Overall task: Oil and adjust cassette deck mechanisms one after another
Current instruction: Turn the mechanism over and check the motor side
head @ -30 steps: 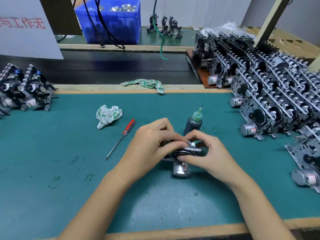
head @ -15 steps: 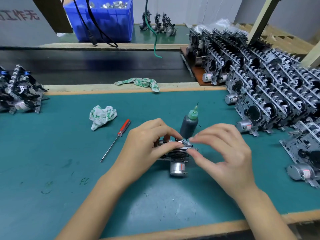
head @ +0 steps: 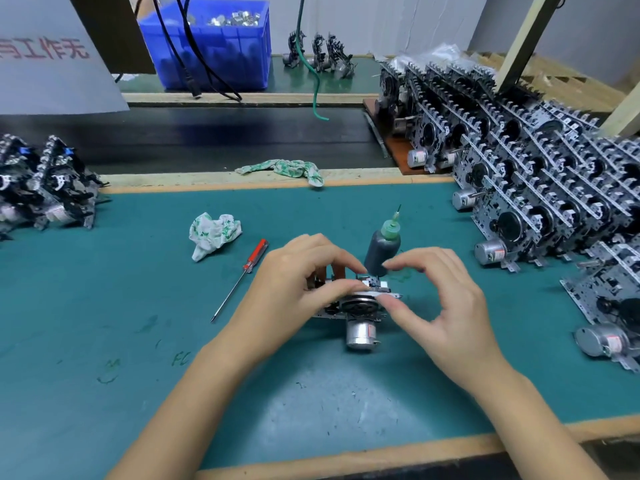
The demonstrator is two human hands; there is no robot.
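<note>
The left hand curls over the small black-and-silver metal cassette deck mechanism that sits on the teal bench mat, near the middle of the bench. Its thumb and forefinger pinch the top edge of the frame and the remaining fingers wrap the far side, so it grasps the mechanism firmly. The right hand arches just beside it, fingers loosely bent and spread; its thumb tip touches the right end of the mechanism's silver top plate, while the forefinger hangs above the plate. Whether that forefinger makes contact I cannot tell. This hand grips nothing.

The mechanism lies with a dark round flywheel facing the camera and a shiny cylindrical motor jutting toward the near edge of the bench. Small levers crowd its top plate.

Just behind it stands a dark grey oil bottle with a green cap and needle tip, upright, partly hidden by the fingers. To the left, a slim screwdriver with a red handle lies on the mat, near a crumpled white-and-green rag. A second patterned rag lies along the far wooden edge. Rows of stacked mechanisms fill the right side, and a smaller heap of mechanisms sits at the left. A blue plastic bin stands at the back.
</note>
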